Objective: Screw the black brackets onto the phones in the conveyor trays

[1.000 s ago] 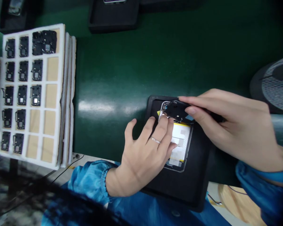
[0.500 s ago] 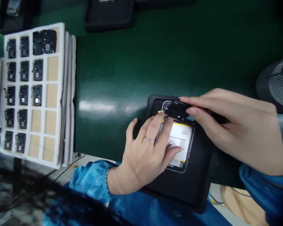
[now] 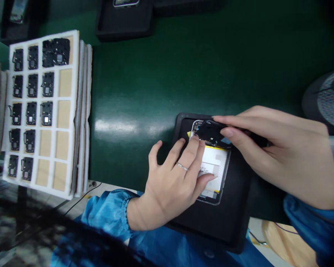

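An opened phone [image 3: 215, 167] lies in a black tray [image 3: 211, 226], its white, yellow-edged battery partly covered by my fingers. My left hand [image 3: 172, 181], with a ring on one finger, rests over the phone's left side. Its fingers are spread, and two fingertips touch the phone near its top end. Between the thumb and index finger of my right hand [image 3: 281, 148] is the right edge of a black phone cover plate [image 3: 211, 131]. This plate sits tilted over the phone's top end. The other right fingers are curled out of sight.
At left, a stacked white foam tray [image 3: 75, 111] holds several black phone parts [image 3: 32, 85] in its compartments. Another black tray [image 3: 122, 27] with a phone part stands at the back. A dark mesh-sided object [image 3: 328, 98] is at the right on the green table [image 3: 141, 85].
My left fingertips have shifted slightly down and spread wider. The cover plate stays pinched in my right hand, its edge tilted a little more. The view has moved slightly.
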Available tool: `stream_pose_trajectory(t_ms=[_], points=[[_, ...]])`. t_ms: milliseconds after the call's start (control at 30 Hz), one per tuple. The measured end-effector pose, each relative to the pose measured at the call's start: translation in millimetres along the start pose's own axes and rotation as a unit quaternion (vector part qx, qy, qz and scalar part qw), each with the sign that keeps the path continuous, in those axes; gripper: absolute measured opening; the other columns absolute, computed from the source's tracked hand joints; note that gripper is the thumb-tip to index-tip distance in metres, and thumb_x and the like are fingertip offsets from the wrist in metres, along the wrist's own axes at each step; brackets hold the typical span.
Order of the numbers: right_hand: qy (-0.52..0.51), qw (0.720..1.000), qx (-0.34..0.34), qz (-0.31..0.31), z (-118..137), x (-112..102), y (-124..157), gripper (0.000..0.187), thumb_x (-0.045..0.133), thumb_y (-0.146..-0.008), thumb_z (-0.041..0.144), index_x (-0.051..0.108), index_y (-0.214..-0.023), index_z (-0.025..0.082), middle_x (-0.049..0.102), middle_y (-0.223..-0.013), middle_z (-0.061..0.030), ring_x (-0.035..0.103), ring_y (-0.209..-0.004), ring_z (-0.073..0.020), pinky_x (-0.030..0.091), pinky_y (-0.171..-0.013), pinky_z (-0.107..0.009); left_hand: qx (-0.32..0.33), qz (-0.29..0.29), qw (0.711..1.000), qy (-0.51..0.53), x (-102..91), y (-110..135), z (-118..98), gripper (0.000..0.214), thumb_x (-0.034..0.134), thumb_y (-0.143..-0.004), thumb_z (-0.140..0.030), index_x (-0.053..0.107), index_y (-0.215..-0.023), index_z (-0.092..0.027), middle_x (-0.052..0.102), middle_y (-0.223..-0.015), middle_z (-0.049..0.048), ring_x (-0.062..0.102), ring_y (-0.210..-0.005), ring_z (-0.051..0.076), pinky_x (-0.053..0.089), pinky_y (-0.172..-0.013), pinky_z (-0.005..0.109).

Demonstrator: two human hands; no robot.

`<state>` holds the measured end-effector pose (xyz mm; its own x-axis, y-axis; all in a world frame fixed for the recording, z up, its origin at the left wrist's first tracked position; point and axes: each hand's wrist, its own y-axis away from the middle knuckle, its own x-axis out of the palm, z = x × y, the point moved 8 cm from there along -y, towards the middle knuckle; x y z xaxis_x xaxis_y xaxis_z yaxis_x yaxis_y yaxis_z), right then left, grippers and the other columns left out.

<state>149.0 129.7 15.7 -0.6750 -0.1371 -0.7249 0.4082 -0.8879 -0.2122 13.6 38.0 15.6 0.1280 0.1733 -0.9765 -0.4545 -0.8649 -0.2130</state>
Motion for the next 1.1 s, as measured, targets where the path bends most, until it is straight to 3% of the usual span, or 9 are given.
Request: stream_pose_trajectory(t_ms=[167,433,700,833,933,1000,1100], points=[[0.006,1.000,-0.001,-0.003,-1,0,1,0.029,0.049,-0.099,0.033,0.065,-0.122,0.022,0.067,-0.106,-0.0041,0.062,-0.092,-0.0106,0.048,-0.079,-0.029,0.018,0.015,1.000,-0.011,-1.4,-1,-3,0.044,0.056,-0.121,-0.043,0.079,-0.150,-0.020,0.074,-0.161,0.0093,0.080,-0.134,0.032,0.069,-0.107,0.060],[0.005,1.000,0.021,-0.012,-2,-1,0,0.028,0.050,-0.099,0.031,0.066,-0.121,0.022,0.067,-0.105,-0.0036,0.062,-0.092,-0.0089,0.047,-0.079,-0.028,0.071,0.007,0.993,-0.095,-6.3,-3,-16,0.063,0.056,-0.120,-0.056,0.070,-0.161,-0.010,0.078,-0.156,0.0150,0.084,-0.129,0.031,0.069,-0.115,0.042],[0.016,0.999,0.045,-0.024,-3,-2,1,0.029,0.050,-0.099,0.033,0.066,-0.120,0.022,0.068,-0.104,-0.0052,0.061,-0.089,-0.0106,0.045,-0.076,-0.030,0.063,0.004,0.995,-0.084,-5.9,-1,-21,0.067,0.059,-0.116,-0.063,0.068,-0.166,-0.020,0.078,-0.155,0.0140,0.085,-0.128,0.034,0.070,-0.117,0.043],[0.009,0.999,0.047,-0.023,-3,0,0,0.029,0.050,-0.099,0.035,0.067,-0.119,0.023,0.069,-0.104,-0.0040,0.063,-0.089,-0.0106,0.046,-0.076,-0.030,0.052,0.000,0.998,0.031,-11.9,-3,1,0.065,0.051,-0.121,-0.058,0.071,-0.158,-0.008,0.078,-0.155,0.0143,0.083,-0.133,0.029,0.067,-0.123,0.042],[0.009,0.998,0.062,-0.026,-6,0,0,0.028,0.051,-0.098,0.038,0.068,-0.117,0.025,0.070,-0.102,-0.0027,0.063,-0.084,-0.0097,0.045,-0.069,-0.028,-0.002,-0.004,0.983,0.185,-15.7,-10,33,0.044,0.052,-0.125,-0.040,0.070,-0.154,-0.013,0.085,-0.143,0.0071,0.084,-0.128,0.018,0.067,-0.121,0.035],[0.006,0.998,0.067,-0.022,-7,0,0,0.028,0.051,-0.098,0.040,0.068,-0.117,0.027,0.070,-0.102,-0.0017,0.063,-0.081,-0.0091,0.043,-0.066,-0.027,-0.033,-0.031,0.974,0.223,-17.1,-17,52,0.034,0.057,-0.123,-0.028,0.070,-0.151,-0.016,0.085,-0.143,0.0060,0.082,-0.130,0.017,0.068,-0.118,0.033],[-0.003,0.998,0.059,-0.009,-6,1,-1,0.028,0.051,-0.098,0.041,0.067,-0.118,0.029,0.070,-0.105,0.0005,0.064,-0.082,-0.0073,0.045,-0.066,-0.025,0.011,-0.034,0.974,0.222,-10.2,-29,57,0.032,0.060,-0.120,-0.019,0.070,-0.150,-0.015,0.075,-0.160,0.0094,0.073,-0.148,0.019,0.059,-0.129,0.040]])
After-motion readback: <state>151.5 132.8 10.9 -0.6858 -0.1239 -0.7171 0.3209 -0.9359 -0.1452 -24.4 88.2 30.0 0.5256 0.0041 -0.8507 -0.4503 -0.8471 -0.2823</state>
